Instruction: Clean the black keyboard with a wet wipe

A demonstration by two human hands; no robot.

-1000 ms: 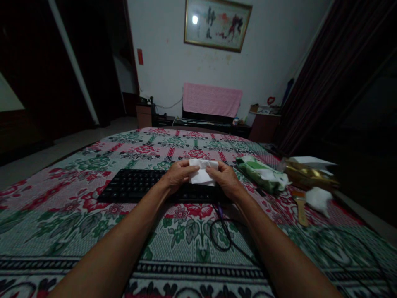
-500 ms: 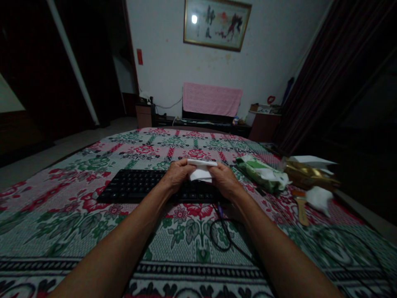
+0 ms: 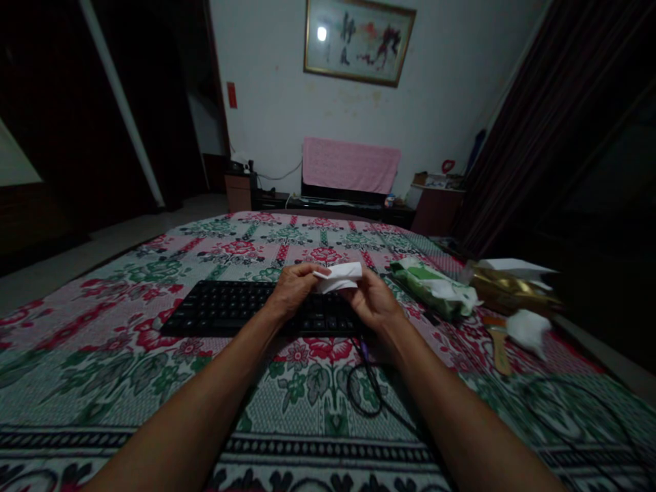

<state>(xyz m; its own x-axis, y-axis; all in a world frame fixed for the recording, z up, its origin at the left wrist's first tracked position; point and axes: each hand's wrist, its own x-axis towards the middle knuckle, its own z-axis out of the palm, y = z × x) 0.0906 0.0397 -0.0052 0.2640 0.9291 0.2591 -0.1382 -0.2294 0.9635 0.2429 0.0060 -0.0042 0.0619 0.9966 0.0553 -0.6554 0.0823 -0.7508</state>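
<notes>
Both hands hold a folded white tissue (image 3: pixel 341 276) above the right half of a black keyboard (image 3: pixel 220 307). My left hand (image 3: pixel 294 290) pinches the tissue's left end between thumb and fingers. At its right end, my right hand (image 3: pixel 376 297) grips it, with some fingers hidden behind. The keyboard lies flat on the patterned cloth, its right part partly covered by my hands. A black cable (image 3: pixel 379 393) with a purple piece (image 3: pixel 364 348) lies looped in front of the keyboard, between my forearms.
On the right lie a green tissue pack (image 3: pixel 435 290), a flat brush with a wooden handle (image 3: pixel 499 348), a crumpled white tissue (image 3: pixel 527 329) and a gold package (image 3: pixel 512 290). A flowered cloth (image 3: pixel 154 383) covers the table. Beyond it, a pink towel (image 3: pixel 351 164) hangs over a screen.
The tissue has been turned and folded between my hands, its right end now raised. My right hand has rolled, showing more of its palm side. The keyboard and other items stay put.
</notes>
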